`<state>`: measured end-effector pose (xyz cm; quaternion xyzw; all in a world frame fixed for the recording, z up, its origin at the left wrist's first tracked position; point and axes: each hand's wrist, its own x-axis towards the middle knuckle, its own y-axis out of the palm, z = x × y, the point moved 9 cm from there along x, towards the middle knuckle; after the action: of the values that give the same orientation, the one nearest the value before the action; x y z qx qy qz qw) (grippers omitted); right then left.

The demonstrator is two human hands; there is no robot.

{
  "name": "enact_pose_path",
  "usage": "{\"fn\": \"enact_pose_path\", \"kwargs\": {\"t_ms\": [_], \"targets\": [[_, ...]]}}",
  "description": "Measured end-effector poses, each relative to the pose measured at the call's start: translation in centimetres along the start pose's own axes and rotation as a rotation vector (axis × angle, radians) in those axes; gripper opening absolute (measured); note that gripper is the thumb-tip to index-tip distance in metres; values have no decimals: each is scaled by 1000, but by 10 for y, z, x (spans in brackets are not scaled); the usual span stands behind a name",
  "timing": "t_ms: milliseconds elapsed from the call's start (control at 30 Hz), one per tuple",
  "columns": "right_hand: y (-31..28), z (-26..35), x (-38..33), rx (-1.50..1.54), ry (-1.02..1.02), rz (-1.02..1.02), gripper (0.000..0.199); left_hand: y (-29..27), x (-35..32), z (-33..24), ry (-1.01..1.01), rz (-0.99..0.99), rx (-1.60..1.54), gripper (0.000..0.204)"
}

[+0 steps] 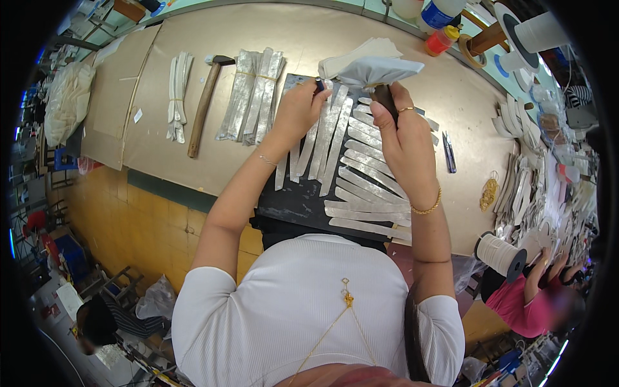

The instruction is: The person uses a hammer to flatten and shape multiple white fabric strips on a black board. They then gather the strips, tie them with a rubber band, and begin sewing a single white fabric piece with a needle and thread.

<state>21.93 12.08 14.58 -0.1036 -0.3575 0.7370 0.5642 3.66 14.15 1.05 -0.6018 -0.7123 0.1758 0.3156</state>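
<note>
My left hand (298,116) is closed at the far edge of a dark board (284,203), its fingertips around a small dark blue thing (319,84) that I cannot make out. Beneath those fingers lie long silvery strips (332,148) side by side. My right hand (409,138) grips the dark handle (385,99) of a tool, thumb along it. A wide, pale grey-blue piece (380,71) shows just beyond that handle; whether it is the tool's head or a separate thing is unclear. More silvery strips (367,184) fan out below my right hand.
Left of the board lie tied silvery strips (248,97), a wooden-handled hammer (205,116) and a bundle of white strips (177,97). Snips (449,153) rest at the right. A red bottle (442,40) and spools (503,255) stand along the edges. Another person (525,303) sits at the right.
</note>
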Motion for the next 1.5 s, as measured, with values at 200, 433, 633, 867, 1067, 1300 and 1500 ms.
{"fn": "enact_pose_path", "kwargs": {"t_ms": [200, 433, 633, 867, 1067, 1300, 1500], "targets": [[-15, 30, 3, 55, -132, -173, 31, -7, -4, -26, 94, -30, 76, 22], [33, -10, 11, -296, -171, 115, 41, -6, -7, -32, 139, -21, 28, 20], [-3, 2, 9, -165, -27, -10, 41, -2, -1, -20, 102, -85, 85, 25], [-5, -4, 0, -115, 33, 14, 40, 3, 3, -7, 44, -123, 139, 27], [-9, -3, -6, -49, 2, -17, 43, -5, 6, -14, -82, -86, -108, 27], [-11, -5, -12, -8, 11, -30, 47, 7, -2, -22, -78, -40, -204, 21], [-11, -4, -13, -4, 11, -14, 47, 12, -3, -18, -64, -36, -192, 18]]}}
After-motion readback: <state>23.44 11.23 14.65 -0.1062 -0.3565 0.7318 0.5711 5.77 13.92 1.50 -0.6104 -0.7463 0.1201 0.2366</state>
